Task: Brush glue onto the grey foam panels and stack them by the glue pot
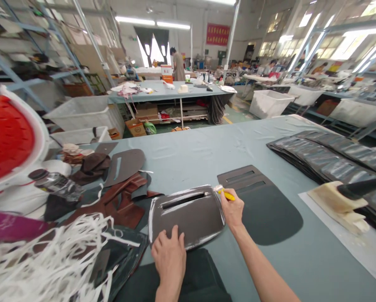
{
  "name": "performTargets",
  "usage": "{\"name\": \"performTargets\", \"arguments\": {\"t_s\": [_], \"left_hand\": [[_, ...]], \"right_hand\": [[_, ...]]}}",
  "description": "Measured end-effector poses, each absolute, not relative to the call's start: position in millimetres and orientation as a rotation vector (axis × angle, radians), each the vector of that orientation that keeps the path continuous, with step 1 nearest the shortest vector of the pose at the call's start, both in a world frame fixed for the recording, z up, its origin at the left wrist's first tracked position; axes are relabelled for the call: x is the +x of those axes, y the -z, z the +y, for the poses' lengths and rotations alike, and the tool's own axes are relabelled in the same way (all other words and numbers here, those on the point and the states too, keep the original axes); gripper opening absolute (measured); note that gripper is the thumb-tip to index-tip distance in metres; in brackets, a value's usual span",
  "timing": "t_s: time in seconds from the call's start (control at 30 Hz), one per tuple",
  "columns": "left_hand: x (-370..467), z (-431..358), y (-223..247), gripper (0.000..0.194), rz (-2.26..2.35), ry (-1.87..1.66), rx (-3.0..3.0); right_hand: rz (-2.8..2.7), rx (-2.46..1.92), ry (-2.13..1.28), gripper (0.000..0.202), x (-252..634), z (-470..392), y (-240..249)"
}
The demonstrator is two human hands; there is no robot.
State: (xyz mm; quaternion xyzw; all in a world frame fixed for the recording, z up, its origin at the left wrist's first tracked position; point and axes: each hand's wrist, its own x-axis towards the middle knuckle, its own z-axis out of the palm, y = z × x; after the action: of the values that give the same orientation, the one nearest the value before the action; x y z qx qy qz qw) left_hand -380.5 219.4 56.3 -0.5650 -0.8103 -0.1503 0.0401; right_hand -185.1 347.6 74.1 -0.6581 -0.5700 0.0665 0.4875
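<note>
A dark brown panel [192,220] with rounded corners and one long slot lies before me on the table. White glue-like streaks run along its edges and around the slot. My left hand [169,251] rests on the panel's lower left part, fingers spread. Between the fingers of my right hand [232,206] is a small brush with a yellow handle [228,196]; its whitish bristles touch the panel's upper right corner. To the right, partly behind my right hand and forearm, lies a dark green panel [270,209] with two slots.
White strips [58,260] heap up at lower left, near brown leather scraps [118,205] and a plastic bottle [57,184]. Stacked dark panels [326,155] lie at right. A cream-coloured container [335,205] with a black nozzle-like part rests on white paper [348,247]. Another person [178,65] stands at a far table.
</note>
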Motion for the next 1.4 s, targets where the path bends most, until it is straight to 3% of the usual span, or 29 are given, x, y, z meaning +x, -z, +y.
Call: {"name": "performTargets", "arguments": {"t_s": [0.1,0.23,0.33,0.6,0.97,1.03,1.17,1.3,1.4], "left_hand": [[-364.1,240.8,-63.6,0.030,-2.594,0.672,-1.800],[-330.6,279.2,-56.5,0.028,-2.657,1.344,-2.093],[-308.5,307.4,-47.4,0.032,-2.807,1.643,-2.062],[-284.0,352.0,-45.0,0.064,-2.956,1.676,-1.988],[-286.9,339.2,-53.4,0.029,-2.966,1.948,-1.966],[-295.9,328.3,-64.4,0.031,-2.902,2.174,-1.944],[-318.6,290.8,-111.4,0.026,-2.624,2.960,-1.436],[-310.2,240.8,-186.1,0.030,-2.697,3.151,-1.479],[-280.8,210.0,-231.4,0.035,-2.727,3.309,-1.338]], "right_hand": [[-1.412,-1.645,-0.191,0.034,-174.2,336.8,-58.5],[-1.439,-1.664,-0.286,0.036,-173.6,317.2,-44.6],[-1.412,-1.576,-0.403,0.035,-174.0,304.6,-45.5],[-1.310,-1.404,-0.520,0.028,-171.2,297.9,-55.3],[-1.355,-1.354,-0.519,0.024,-161.6,300.6,-47.0],[-1.448,-1.345,-0.535,0.024,-158.1,298.6,-39.3],[-1.614,-1.297,-0.690,0.023,-149.3,297.8,-26.9],[-1.512,-1.252,-0.930,0.014,-135.4,304.0,-38.4],[-1.238,-1.159,-1.160,0.024,-117.7,307.7,-60.6]]}}
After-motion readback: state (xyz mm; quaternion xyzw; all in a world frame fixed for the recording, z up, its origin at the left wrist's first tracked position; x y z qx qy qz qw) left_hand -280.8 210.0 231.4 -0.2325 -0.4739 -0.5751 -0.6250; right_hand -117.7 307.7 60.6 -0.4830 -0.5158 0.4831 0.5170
